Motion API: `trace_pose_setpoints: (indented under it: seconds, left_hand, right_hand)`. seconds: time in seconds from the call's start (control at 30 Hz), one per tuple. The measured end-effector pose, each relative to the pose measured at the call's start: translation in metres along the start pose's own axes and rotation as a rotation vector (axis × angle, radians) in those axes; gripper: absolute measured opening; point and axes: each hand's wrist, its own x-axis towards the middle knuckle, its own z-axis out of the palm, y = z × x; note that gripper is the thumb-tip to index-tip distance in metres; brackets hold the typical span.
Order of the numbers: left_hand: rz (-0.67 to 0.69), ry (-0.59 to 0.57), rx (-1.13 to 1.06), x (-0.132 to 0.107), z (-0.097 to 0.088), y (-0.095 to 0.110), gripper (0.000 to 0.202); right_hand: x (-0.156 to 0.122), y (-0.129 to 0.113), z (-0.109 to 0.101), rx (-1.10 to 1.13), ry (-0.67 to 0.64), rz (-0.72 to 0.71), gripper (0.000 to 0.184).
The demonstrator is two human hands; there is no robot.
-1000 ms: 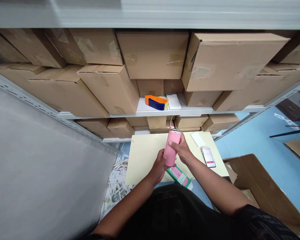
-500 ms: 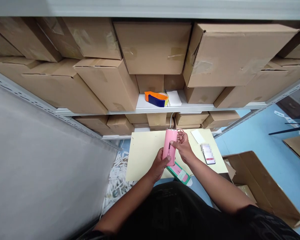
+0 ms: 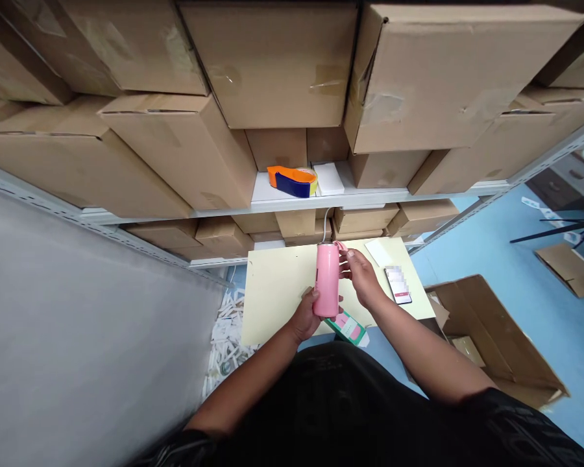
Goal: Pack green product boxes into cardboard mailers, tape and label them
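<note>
A pink cylindrical flask (image 3: 327,279) stands upright above the pale yellow table, its metallic rim towards the top. My left hand (image 3: 306,316) is wrapped round its lower part, fingertips showing past the right side. At its upper right, my right hand (image 3: 363,275) has its fingers bent around a small pink loop (image 3: 340,246) by the rim; the fingertips are partly hidden. A dark mark shows at the flask's left edge. Just below the flask, a green-edged box (image 3: 349,327) with a pink picture lies at the table's front edge.
A phone (image 3: 398,285) and a white card (image 3: 378,253) lie on the yellow table (image 3: 272,292). An orange and blue tape dispenser (image 3: 292,181) sits on the shelf among cardboard boxes (image 3: 272,71). An open carton (image 3: 496,337) stands right; white scraps (image 3: 228,337) cover the floor left.
The flask has turned, so its dark lettering has gone from the front to the left edge. My right thumb has left its face and moved to the loop at the top.
</note>
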Motion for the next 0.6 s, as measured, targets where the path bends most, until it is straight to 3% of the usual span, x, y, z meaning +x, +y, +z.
trace_pose_setpoints:
  seconds: [0.13,0.27,0.37,0.43,0.5,0.57,0.6]
  left_hand:
    - [-0.054,-0.167,-0.077,0.000,-0.001,0.003,0.067]
    - [-0.136,-0.303,-0.097,0.001,0.002,0.004,0.071]
    - [-0.212,-0.274,-0.010,0.010,-0.002,-0.003,0.074]
    - [-0.190,-0.154,0.200,0.021,-0.010,-0.011,0.070]
    - [-0.093,-0.037,0.569,0.033,-0.022,-0.022,0.055]
    - [0.017,-0.028,0.974,0.044,-0.033,-0.034,0.048]
    - [0.056,-0.078,1.142,0.049,-0.038,-0.040,0.054]
  right_hand:
    - [-0.002,-0.002,-0.005,0.178,-0.123,0.072,0.048]
    - [-0.007,-0.004,-0.007,0.221,-0.267,0.177,0.050]
    - [-0.006,-0.001,-0.012,0.169,-0.244,0.169,0.048]
    - [-0.002,0.002,-0.022,0.109,-0.149,0.122,0.047]
    - [0.003,0.006,-0.037,0.050,-0.017,0.079,0.044]
    - [0.006,0.010,-0.055,0.005,0.110,0.064,0.039]
    - [0.006,0.011,-0.064,-0.013,0.164,0.062,0.038]
